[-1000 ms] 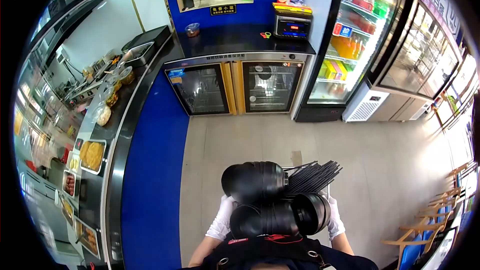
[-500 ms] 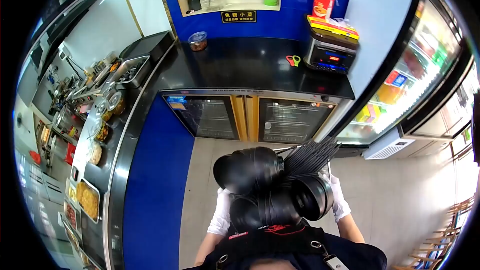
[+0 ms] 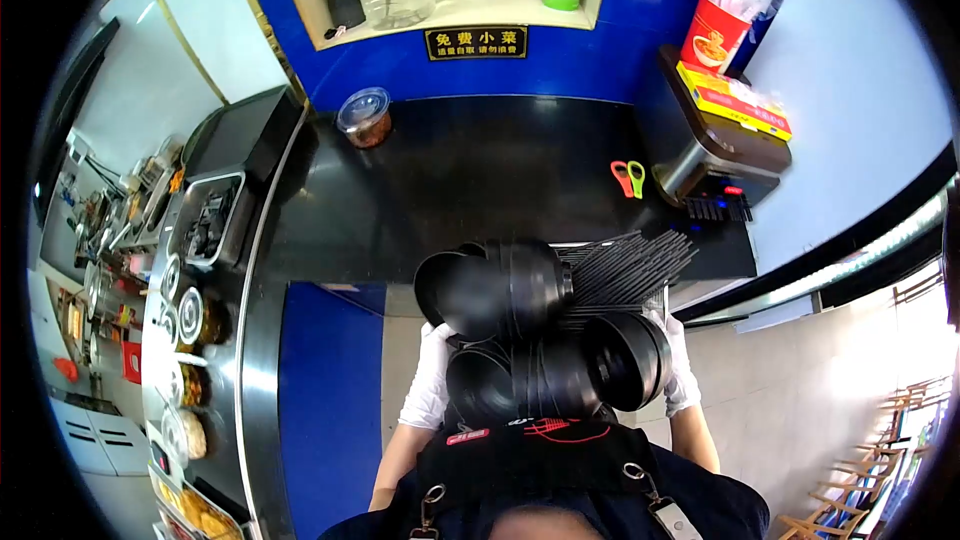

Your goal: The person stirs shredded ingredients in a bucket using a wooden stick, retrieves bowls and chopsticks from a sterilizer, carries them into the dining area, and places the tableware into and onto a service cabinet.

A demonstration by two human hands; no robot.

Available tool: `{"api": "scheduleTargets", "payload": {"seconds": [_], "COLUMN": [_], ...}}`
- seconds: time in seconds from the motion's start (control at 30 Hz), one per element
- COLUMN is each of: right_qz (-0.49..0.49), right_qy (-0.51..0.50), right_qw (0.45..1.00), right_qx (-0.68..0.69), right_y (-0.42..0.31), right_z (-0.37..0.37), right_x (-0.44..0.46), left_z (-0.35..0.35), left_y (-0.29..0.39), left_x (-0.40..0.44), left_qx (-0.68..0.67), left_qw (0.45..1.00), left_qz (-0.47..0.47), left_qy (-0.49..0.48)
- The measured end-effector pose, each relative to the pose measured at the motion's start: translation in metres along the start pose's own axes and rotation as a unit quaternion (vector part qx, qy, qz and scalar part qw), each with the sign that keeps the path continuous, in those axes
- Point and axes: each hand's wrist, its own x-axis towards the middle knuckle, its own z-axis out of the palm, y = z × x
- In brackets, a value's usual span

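Note:
Black bowls [image 3: 540, 290] lie on their sides in nested stacks in front of my body, with a bundle of black chopsticks [image 3: 630, 275] beside them on the right. They rest on a tray [image 3: 662, 298] whose pale rim shows only at the right and far edges. My left hand [image 3: 430, 375], in a white glove, is closed at the left side of this load, its fingertips hidden by bowls. On the right side, my right hand [image 3: 680, 365], also gloved, grips the tray edge with the thumb up near the chopsticks.
Ahead is a black counter [image 3: 480, 170] holding a lidded plastic tub [image 3: 366, 118], red and green scissors [image 3: 628, 179] and a brown dispenser box [image 3: 725, 150]. A counter with food jars [image 3: 195, 320] runs along the left. Wooden chairs [image 3: 850, 470] stand at lower right.
I have moved forward toward the counter with the load, whose far edge now overlaps the counter's front in view. Both hands keep the same hold.

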Motion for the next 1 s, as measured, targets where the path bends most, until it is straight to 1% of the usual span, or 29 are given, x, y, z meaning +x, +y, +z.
{"api": "scheduleTargets", "payload": {"seconds": [0.07, 0.1, 0.17, 0.2, 0.33, 0.37, 0.47, 0.5, 0.6, 0.63, 0.73, 0.77, 0.83, 0.87, 0.93, 1.0], "right_qz": [-0.015, -0.001, -0.007, -0.009, 0.03, 0.018, 0.087, 0.112, 0.087, 0.086, 0.131, 0.127, 0.101, 0.089, 0.088, 0.08], "right_qy": [-0.011, -0.01, -0.028, -0.038, -0.051, -0.048, -0.055, -0.042, -0.067, -0.064, -0.026, 0.001, 0.011, 0.017, -0.003, 0.03], "right_qw": [1.0, 0.999, 0.997, 0.996, 0.997, 0.992, 0.992, 0.989, 0.984, 0.986, 0.983, 0.981, 0.981, 0.98, 0.988, 0.988], "right_qx": [-0.025, -0.032, -0.066, -0.084, -0.057, -0.111, -0.079, -0.091, -0.141, -0.128, -0.13, -0.145, -0.167, -0.179, -0.13, -0.129], "right_y": [-0.005, -0.006, -0.004, -0.008, -0.032, -0.024, -0.052, -0.063, -0.059, -0.059, -0.063, -0.063, -0.068, -0.071, -0.072, -0.084], "right_z": [0.017, 0.022, 0.026, 0.031, 0.056, 0.047, 0.069, 0.078, 0.076, 0.079, 0.09, 0.095, 0.104, 0.107, 0.111, 0.122], "right_x": [0.03, 0.045, 0.083, 0.097, 0.144, 0.167, 0.186, 0.19, 0.226, 0.236, 0.268, 0.278, 0.298, 0.308, 0.331, 0.341], "left_z": [0.002, 0.002, 0.001, 0.002, 0.006, 0.01, 0.009, 0.02, 0.029, 0.031, 0.044, 0.049, 0.05, 0.047, 0.055, 0.053], "left_y": [0.016, 0.018, 0.016, 0.018, 0.037, 0.044, 0.043, 0.051, 0.058, 0.061, 0.08, 0.087, 0.091, 0.086, 0.095, 0.097], "left_x": [0.028, 0.042, 0.072, 0.083, 0.115, 0.126, 0.152, 0.154, 0.175, 0.184, 0.214, 0.222, 0.246, 0.258, 0.273, 0.291], "left_qx": [-0.011, -0.013, -0.019, -0.025, -0.023, -0.019, -0.005, -0.033, 0.004, -0.001, -0.025, -0.041, -0.081, -0.069, -0.005, 0.014], "left_qw": [1.0, 1.0, 0.998, 0.998, 0.997, 0.997, 0.991, 0.991, 0.988, 0.987, 0.984, 0.983, 0.98, 0.984, 0.989, 0.988], "left_qz": [-0.021, -0.021, -0.022, -0.026, -0.044, -0.043, -0.091, -0.076, -0.1, -0.102, -0.114, -0.122, -0.144, -0.127, -0.096, -0.093], "left_qy": [-0.003, 0.017, 0.06, 0.058, 0.059, 0.057, 0.098, 0.102, 0.119, 0.127, 0.136, 0.132, 0.11, 0.105, 0.114, 0.12]}}
